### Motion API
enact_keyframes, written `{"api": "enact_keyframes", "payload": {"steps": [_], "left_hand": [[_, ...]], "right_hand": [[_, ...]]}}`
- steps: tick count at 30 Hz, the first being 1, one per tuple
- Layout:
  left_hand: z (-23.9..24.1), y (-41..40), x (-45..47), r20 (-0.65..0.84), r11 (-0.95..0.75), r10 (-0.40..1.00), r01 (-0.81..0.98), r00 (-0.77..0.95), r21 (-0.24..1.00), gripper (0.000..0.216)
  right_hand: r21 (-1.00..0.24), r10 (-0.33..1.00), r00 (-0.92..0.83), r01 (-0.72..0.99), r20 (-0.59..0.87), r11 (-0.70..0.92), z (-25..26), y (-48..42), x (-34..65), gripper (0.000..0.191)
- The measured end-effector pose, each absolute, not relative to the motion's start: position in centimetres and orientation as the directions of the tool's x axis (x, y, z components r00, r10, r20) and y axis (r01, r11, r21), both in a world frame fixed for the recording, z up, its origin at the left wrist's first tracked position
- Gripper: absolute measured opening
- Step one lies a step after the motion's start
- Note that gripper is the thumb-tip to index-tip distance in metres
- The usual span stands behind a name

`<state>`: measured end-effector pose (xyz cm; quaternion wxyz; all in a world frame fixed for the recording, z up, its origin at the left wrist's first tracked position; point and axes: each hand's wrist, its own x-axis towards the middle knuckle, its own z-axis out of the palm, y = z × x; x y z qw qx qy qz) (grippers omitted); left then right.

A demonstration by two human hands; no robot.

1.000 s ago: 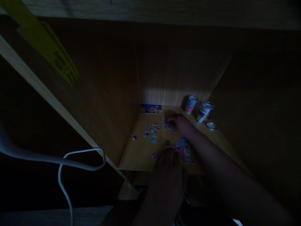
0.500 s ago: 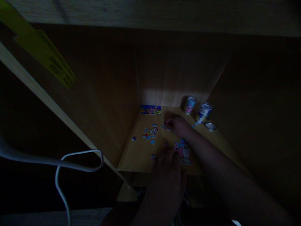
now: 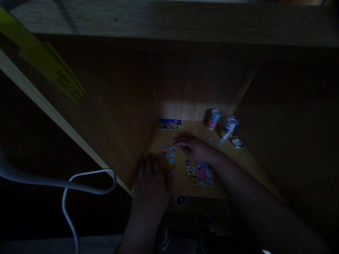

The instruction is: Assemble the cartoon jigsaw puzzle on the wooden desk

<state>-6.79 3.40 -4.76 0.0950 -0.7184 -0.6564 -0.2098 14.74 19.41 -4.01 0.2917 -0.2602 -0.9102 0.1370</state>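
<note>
Dim desk (image 3: pixel 196 128): pieces (image 3: pixel 169 152) are touched by the right hand (image 3: pixel 194 148); left hand (image 3: pixel 152 176) is laid flat; fingers are held together. Gentle sliding is advised.

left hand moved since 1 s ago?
Yes. The left hand shifted left, off the assembled puzzle section, and now lies at the desk's front left edge.
</note>
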Motion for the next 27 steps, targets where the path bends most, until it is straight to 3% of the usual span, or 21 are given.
{"api": "enact_keyframes", "payload": {"steps": [11, 14, 19, 27], "left_hand": [[-1.8, 1.3, -7.1, 0.265, -0.162, 0.956, 0.979, 0.124, 0.126, 0.036], [-1.6, 1.1, -6.3, 0.259, -0.262, 0.943, 0.945, 0.208, 0.197, 0.031], [-2.0, 0.8, -3.8, 0.27, -0.409, 0.901, 0.872, 0.34, 0.269, 0.044], [-2.8, 1.4, -2.5, 0.265, -0.464, 0.879, 0.843, 0.398, 0.273, 0.047]], "right_hand": [[-0.532, 0.618, -0.736, 0.419, 0.276, 0.736, -2.1, 18.4, 15.8, 0.034], [-0.46, 0.692, -0.629, 0.527, 0.354, 0.714, -1.8, 18.9, 16.6, 0.031], [-0.33, 0.764, -0.452, 0.712, 0.46, 0.62, -1.5, 20.0, 18.1, 0.025], [-0.265, 0.718, -0.579, 0.676, 0.386, 0.688, -3.0, 20.4, 17.9, 0.024]]}}
